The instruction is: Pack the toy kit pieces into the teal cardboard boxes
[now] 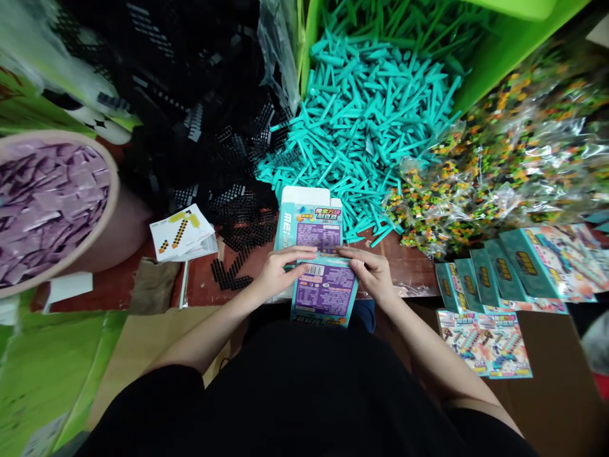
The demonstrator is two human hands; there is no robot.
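A teal and purple printed cardboard box is between my hands, its back panel with barcode facing up and its lower end close to my black shirt. My left hand pinches its upper left corner, thumb against the panel and fingers along the top edge. The upper right corner is gripped by my right hand in the same way. Just beyond lies a second box of the same print, a white flap sticking out at its far end. My fingertips partly cover the edge between the two boxes.
Loose turquoise plastic sticks spill from a green bin. Black gridded plates pile up left, near instruction sheets and a tub of purple packets. Clear bags of coloured beads and several boxes stand right.
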